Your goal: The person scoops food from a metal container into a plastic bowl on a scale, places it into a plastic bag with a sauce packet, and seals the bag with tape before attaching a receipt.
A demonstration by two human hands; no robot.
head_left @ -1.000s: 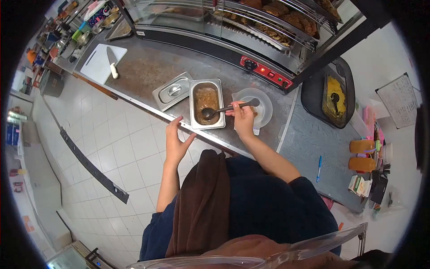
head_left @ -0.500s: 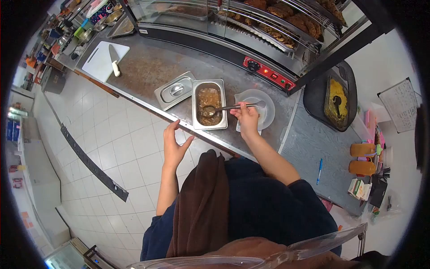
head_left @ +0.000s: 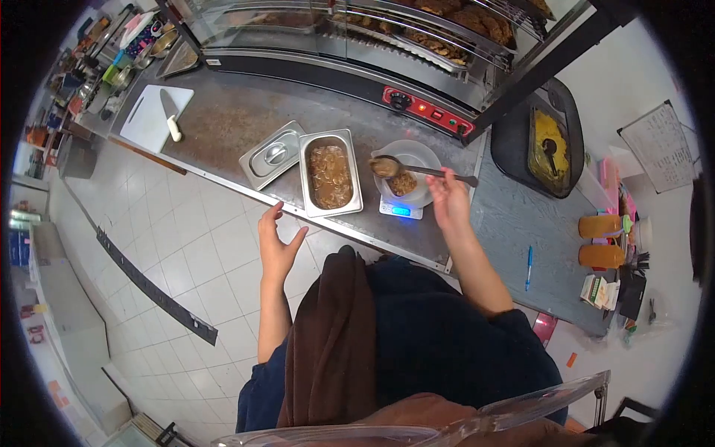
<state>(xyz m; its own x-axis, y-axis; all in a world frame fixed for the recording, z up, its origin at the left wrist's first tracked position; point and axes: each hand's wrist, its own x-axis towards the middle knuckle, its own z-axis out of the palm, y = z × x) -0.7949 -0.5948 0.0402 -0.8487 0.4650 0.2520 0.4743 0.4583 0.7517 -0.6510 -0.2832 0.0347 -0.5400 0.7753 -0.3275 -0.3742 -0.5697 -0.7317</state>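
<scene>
Now gripping ladle w/ R hand, the nearer, angling long axis approx. L–R, w/ scoop over bowl's L side, holding L hand spread, well off.

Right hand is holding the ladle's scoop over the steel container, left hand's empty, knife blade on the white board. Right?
One thing off: the head view shows the scoop of the ladle over the translucent bowl, not the steel container. The right hand does hold it, the left hand is empty, and the knife blade is on the white board.
</scene>
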